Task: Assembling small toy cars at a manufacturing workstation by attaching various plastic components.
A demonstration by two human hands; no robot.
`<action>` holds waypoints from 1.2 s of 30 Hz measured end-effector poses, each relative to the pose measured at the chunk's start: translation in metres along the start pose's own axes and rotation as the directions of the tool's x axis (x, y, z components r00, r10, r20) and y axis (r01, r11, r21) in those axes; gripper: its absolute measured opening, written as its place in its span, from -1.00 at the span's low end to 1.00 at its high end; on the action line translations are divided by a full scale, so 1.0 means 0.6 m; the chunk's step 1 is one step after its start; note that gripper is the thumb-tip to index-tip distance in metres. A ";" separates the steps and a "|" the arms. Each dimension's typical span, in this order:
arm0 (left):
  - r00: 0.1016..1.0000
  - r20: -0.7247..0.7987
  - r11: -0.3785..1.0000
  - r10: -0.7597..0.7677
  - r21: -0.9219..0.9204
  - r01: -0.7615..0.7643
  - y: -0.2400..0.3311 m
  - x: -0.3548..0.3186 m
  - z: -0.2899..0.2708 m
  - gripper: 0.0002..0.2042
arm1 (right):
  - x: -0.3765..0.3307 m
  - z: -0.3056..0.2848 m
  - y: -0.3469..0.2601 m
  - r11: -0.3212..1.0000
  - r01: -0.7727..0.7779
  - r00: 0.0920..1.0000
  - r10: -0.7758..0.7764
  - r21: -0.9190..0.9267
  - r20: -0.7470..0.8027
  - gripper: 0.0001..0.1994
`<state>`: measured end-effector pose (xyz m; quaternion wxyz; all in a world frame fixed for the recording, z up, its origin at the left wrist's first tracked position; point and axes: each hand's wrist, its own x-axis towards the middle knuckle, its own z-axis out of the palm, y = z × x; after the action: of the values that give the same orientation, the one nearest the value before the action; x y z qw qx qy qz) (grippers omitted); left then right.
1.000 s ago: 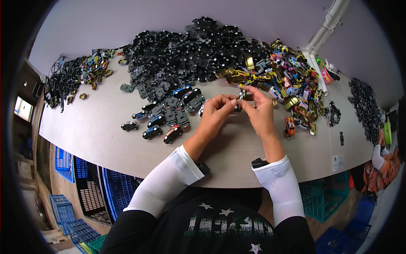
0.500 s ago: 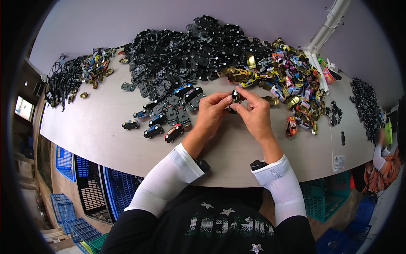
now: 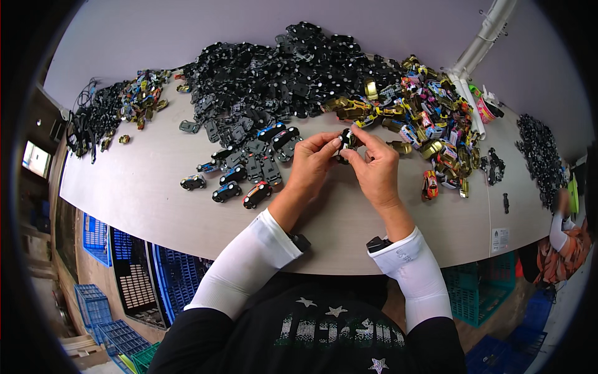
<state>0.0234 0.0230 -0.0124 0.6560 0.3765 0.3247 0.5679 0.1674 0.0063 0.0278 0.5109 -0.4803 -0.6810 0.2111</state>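
Observation:
My left hand and my right hand meet above the middle of the grey table, both pinching one small black toy car between thumb and fingertips. Most of the car is hidden by my fingers. To the left of my hands lies a loose row of finished toy cars. A big heap of black car bases lies behind my hands. To the right is a heap of colourful car bodies.
Smaller piles sit at the far left and far right of the table. A white pipe rises at the back right. Blue crates stand on the floor at left, a green one at right. Another person is at the right edge.
Both hands stay together on the small car and have shifted slightly left and toward me, turning the car between the fingers.

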 end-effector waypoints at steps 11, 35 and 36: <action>1.000 -0.013 1.000 0.003 0.000 -0.003 -0.006 0.001 -0.004 -0.81 | 0.000 0.002 0.005 0.997 0.059 0.998 -0.058 -0.059 0.021 -0.58; 0.996 0.081 0.999 0.022 0.042 -0.026 -0.005 0.002 -0.006 -0.82 | -0.001 0.002 0.005 1.000 0.020 1.000 -0.020 -0.018 0.007 -0.62; 0.994 0.110 1.000 0.021 -0.001 -0.021 -0.002 0.003 -0.002 -0.81 | -0.001 0.002 0.006 1.000 0.021 1.000 -0.020 -0.019 0.002 -0.63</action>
<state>0.0233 0.0251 -0.0138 0.6667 0.4108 0.2842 0.5531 0.1680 0.0077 0.0242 0.5079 -0.4779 -0.6883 0.1998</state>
